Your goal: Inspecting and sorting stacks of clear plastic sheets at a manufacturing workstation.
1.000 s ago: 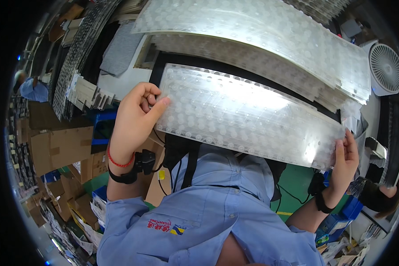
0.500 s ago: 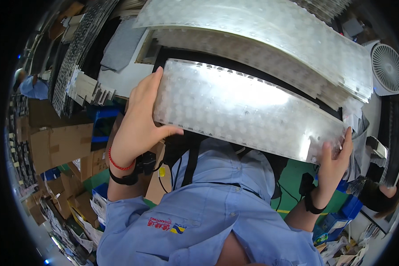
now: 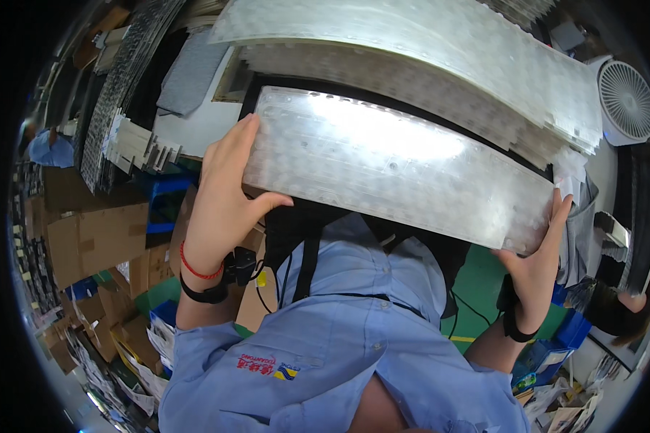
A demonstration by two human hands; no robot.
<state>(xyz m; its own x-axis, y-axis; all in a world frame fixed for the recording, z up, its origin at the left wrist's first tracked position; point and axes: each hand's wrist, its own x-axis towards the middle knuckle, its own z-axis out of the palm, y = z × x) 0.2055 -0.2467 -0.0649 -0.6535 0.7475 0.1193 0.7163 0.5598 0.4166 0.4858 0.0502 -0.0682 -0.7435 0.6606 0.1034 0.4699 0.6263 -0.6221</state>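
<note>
A long, flat, silvery panel (image 3: pixel 383 166) spans the space in front of my body, bright with reflected light and marked by faint round spots and a few small holes. My left hand (image 3: pixel 227 177) is closed on its left end, fingers along the side edge and thumb at the near corner. Around the right end, my right hand (image 3: pixel 538 267) grips with the thumb at the near edge and fingers up the short side. Just beyond lies a large stack of similar long panels (image 3: pixel 412 50), their edges fanned at the right.
A white fan (image 3: pixel 627 101) stands at the far right, by a grey cloth (image 3: pixel 581 231). Another grey cloth (image 3: pixel 191 76) lies on the white table at left. Cardboard boxes (image 3: pixel 97 238) and a blue stool (image 3: pixel 167 202) are lower left. Blue bins (image 3: pixel 552 353) sit lower right, near another person.
The panel has moved slightly left and its face has tilted, so the spotted pattern looks fainter. My right hand has shifted its hold, with the thumb now at the near edge.
</note>
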